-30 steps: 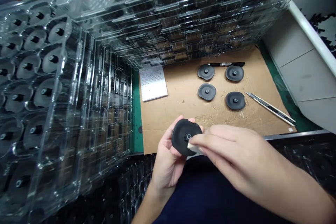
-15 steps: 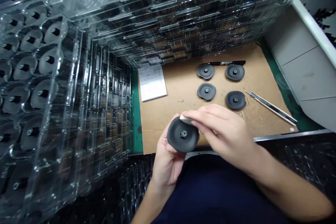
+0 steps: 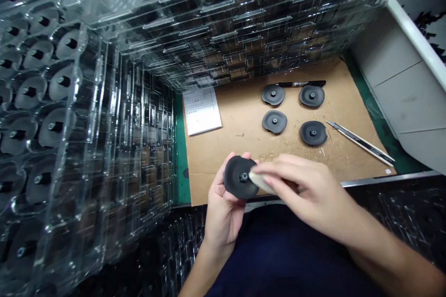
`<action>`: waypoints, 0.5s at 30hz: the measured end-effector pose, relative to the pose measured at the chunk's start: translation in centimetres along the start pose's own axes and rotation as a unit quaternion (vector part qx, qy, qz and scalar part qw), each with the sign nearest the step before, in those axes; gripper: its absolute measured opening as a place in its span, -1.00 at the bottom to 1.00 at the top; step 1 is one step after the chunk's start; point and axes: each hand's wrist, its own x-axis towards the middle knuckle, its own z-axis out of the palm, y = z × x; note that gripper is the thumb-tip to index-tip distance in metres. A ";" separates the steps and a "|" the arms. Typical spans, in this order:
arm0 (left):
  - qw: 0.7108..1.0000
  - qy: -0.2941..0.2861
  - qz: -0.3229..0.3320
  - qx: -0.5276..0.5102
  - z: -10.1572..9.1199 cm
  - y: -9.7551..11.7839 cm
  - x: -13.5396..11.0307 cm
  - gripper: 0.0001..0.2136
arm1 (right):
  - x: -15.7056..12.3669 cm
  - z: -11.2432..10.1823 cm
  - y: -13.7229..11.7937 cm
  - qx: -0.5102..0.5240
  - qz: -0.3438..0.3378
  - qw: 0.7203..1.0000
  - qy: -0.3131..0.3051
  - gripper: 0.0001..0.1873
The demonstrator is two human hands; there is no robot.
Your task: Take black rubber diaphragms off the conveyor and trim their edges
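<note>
My left hand [image 3: 223, 213] cradles a black rubber disc [image 3: 239, 177] with a metal-centred stud in its middle. My right hand [image 3: 306, 190] pinches a small pale pad [image 3: 259, 182], pressing it against the disc's right edge. On the cardboard sheet [image 3: 223, 162] lie several more black discs, such as one at the front right [image 3: 313, 133] and another at the back left [image 3: 273, 94]. The pad's material cannot be told, since my fingers cover most of it.
Stacked clear plastic trays [image 3: 38, 125] holding rows of discs rise at the left, and more [image 3: 209, 23] rise behind the cardboard. A marker pen [image 3: 301, 84], a utility knife [image 3: 360, 147] and a printed paper [image 3: 201, 110] lie on the cardboard. A grey panel [image 3: 400, 88] stands at the right.
The pad has moved from the disc's top edge round to its right edge. The disc has turned slightly in my left hand.
</note>
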 end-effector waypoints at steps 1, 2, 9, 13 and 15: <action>1.000 0.001 -0.004 -0.008 -0.1 0.1 0.0 -0.55 | -0.2 -0.2 0.3 0.030 0.027 0.998 -0.046 -0.78; 1.000 0.002 -0.006 -0.016 -0.2 0.2 -0.1 -0.56 | -0.5 -0.3 0.8 0.055 0.050 0.995 -0.070 -0.79; 0.996 -0.063 -0.005 -0.056 -0.5 0.4 -0.4 -0.53 | -2.3 3.5 8.0 -0.099 0.110 0.985 0.092 -0.76; 0.995 -0.077 -0.007 -0.055 -0.6 0.3 -0.4 -0.46 | -2.4 4.3 9.8 -0.104 0.075 0.991 0.044 -0.76; 0.996 -0.071 -0.014 -0.048 -0.4 0.3 -0.4 -0.47 | -1.8 3.1 8.7 -0.091 0.079 0.991 0.056 -0.76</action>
